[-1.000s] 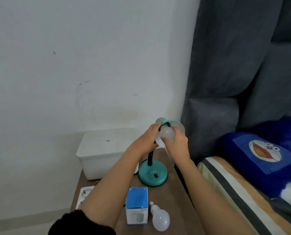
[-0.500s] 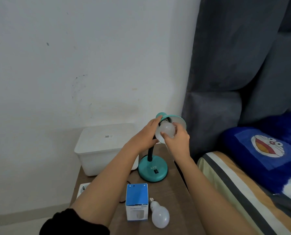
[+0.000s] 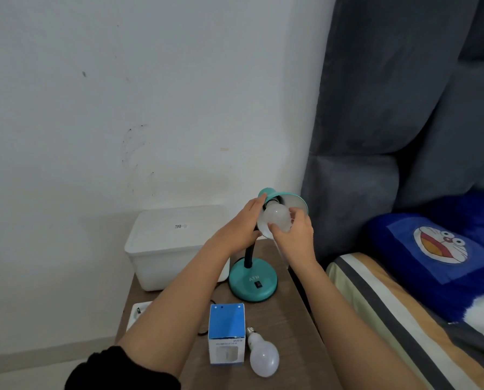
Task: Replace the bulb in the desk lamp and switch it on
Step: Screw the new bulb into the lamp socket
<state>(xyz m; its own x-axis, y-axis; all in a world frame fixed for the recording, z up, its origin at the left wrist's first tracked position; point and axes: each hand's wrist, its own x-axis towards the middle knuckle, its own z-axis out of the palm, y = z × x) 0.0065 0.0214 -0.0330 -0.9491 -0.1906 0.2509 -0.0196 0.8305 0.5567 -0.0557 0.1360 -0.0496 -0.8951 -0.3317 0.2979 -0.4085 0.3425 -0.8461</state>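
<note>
Little has changed over the last second: both hands are on the lamp head as before, only the right-hand fingers have walked round the globe, which reads as a twist in progress. Right hand has its grip pinching the frosted bulb at the mouth of the teal shade, fingertips spread round the glass. Left hand is wrapped on the back of the shade and top of the black gooseneck, grip pressed closed round the neck, bracing it against the turn. Bulb sits at the socket; its screw cap is hidden by the shade and fingers, so I can't tell how far it's threaded, or from the motion alone whether it's going in or out. My read is going in: a second bulb lies loose on the wooden counter just beside the blue-and-white bulb box, bare screw cap pointing up toward the lamp, likely the old one. Lamp base stands on the counter next to the white lidded bin, rocker switch on the base untouched. Lamp is unlit. If the bulb seats, what's left is releasing the shade and pressing that switch. Risk: cross-threading, or the base skidding if the brace goes slack.
</note>
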